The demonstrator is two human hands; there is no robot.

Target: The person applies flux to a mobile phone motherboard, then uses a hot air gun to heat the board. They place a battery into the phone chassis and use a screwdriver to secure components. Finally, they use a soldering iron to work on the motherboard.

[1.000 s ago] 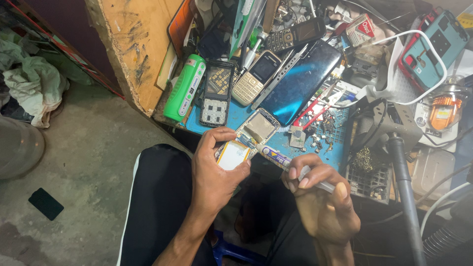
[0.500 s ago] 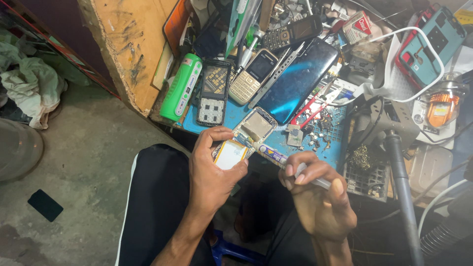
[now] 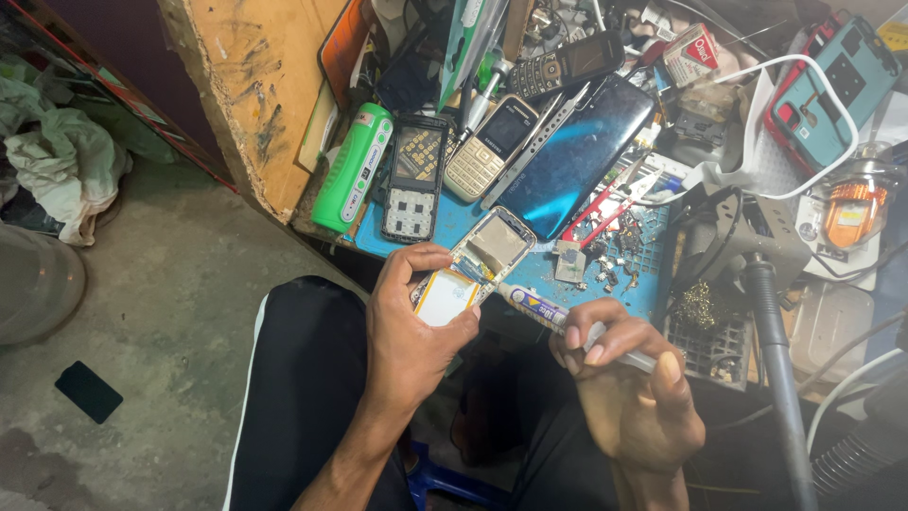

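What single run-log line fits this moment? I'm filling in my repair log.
left hand: holds opened phone | right hand: grips glue tube, tip at phone | surface: blue mat

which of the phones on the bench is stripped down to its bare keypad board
The black phone lying between the green cylinder and the gold keypad phone. Its front is off, showing bare key contacts; the gold phone still has its keys and screen.

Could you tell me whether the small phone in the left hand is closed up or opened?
Opened. The small phone has no back cover, so its inner parts show. The left hand holds it while the right hand holds a pen-like tool.
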